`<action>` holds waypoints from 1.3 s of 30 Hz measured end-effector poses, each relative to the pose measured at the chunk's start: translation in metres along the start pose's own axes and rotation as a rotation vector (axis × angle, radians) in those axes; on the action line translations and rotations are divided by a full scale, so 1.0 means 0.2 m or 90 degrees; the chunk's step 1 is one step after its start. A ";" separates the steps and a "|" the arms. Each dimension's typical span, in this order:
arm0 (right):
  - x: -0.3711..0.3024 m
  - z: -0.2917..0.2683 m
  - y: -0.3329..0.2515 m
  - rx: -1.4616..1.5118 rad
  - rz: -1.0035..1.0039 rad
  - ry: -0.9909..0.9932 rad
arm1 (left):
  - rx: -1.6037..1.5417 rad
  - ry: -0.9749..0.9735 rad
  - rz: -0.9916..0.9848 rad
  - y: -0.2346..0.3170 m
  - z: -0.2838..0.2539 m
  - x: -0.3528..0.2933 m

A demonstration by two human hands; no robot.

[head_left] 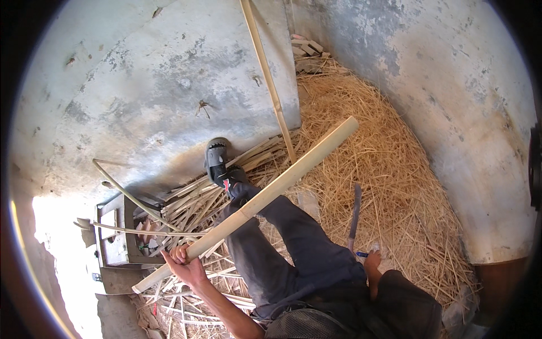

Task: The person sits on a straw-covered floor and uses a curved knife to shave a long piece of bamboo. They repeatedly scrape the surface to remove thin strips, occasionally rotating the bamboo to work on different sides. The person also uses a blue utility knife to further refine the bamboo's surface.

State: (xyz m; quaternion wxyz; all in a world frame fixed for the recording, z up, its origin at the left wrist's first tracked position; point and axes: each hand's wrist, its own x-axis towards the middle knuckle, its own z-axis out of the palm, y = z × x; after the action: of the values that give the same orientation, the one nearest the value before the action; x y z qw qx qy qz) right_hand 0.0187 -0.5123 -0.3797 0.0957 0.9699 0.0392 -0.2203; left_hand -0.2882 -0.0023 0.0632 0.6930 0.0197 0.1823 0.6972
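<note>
Box [116, 251] stands near the left edge of the floor [308, 204], beside loose strips [180, 203]. Next, the left hand [186, 266] curls round a bamboo slat [271, 195] near its lower end; the slat slants up rightward over the legs [305, 231]. Farther right, a dark blade [355, 212] shows against straw [401, 181]. Near it, the right hand [372, 264] adjoins something blue [362, 255]; whether it grips this, I cannot tell.

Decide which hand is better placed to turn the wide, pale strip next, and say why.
Probably the left: the left hand grips the pale strip near its lower end, while the right hand is apart from it, near a dark blade.
</note>
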 end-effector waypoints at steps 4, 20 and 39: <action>0.00 -0.01 -0.02 0.041 0.004 -0.018 | -0.045 0.002 -0.025 -0.02 0.00 -0.03; 0.00 -0.05 -0.13 0.025 -0.052 -0.027 | -0.065 -0.014 -0.114 -0.10 -0.08 -0.03; 0.36 -0.53 0.05 -0.179 -0.392 -0.277 | -0.127 -0.037 -0.131 -0.05 -0.21 0.06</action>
State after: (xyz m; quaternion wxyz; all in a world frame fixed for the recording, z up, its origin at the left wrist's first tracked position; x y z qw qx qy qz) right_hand 0.1305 -0.4988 -0.3152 0.1633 0.8210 0.3366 -0.4313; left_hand -0.2908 -0.0013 0.0181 0.7645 -0.0479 0.0930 0.6360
